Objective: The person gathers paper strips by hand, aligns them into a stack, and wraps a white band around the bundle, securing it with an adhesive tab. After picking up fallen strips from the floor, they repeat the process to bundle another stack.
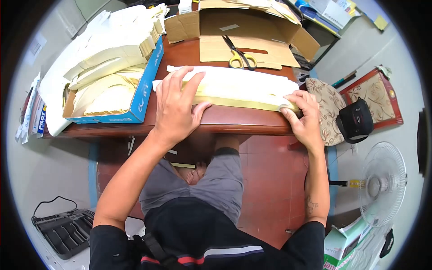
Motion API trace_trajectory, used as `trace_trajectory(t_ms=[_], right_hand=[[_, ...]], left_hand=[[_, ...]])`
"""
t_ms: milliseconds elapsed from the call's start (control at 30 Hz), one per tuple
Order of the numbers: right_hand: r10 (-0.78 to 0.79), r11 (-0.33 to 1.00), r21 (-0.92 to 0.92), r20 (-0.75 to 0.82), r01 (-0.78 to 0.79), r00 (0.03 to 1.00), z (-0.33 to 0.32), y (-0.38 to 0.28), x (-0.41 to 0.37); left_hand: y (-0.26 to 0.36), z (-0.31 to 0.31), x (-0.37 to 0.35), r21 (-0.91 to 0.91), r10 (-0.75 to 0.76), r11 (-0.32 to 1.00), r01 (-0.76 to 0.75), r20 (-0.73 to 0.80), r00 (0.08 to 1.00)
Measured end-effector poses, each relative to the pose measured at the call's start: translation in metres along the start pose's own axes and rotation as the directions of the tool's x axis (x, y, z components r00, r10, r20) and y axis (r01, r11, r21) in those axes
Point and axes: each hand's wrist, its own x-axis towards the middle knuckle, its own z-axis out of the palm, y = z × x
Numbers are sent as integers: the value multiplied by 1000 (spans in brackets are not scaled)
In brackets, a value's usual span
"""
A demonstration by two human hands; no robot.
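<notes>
A stack of long white and pale yellow paper strips (238, 87) lies along the front edge of the dark red desk (220, 118). My left hand (177, 105) is over its left end, fingers apart, with fingertips on the paper and the thumb near the desk edge. At the right end, my right hand (305, 114) grips the strips between thumb and fingers. Just behind the stack lie scissors (238, 57) with yellow and black handles, partly on cardboard.
A blue box (146, 85) at the left holds curved yellow paper, with piled white strips (112, 31) behind it. An open cardboard box (243, 27) stands at the back. To the right are a patterned chair (325, 103), a black bag (356, 120) and a fan (382, 184).
</notes>
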Motion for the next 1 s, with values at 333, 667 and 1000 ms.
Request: trace_trajectory(t_ms=[333, 667, 1000], right_hand=[[-93, 995, 16, -110, 96, 989, 10, 5, -5], [-187, 982, 6, -92, 188, 978, -7, 1, -18], [-377, 875, 203, -282, 439, 882, 19, -55, -51]], left_hand=[[4, -1, -12, -17, -23, 1000, 23, -15, 1000], [3, 0, -9, -10, -9, 1000, 9, 20, 1000], [1, -3, -10, -43, 3, 999, -3, 14, 1000]])
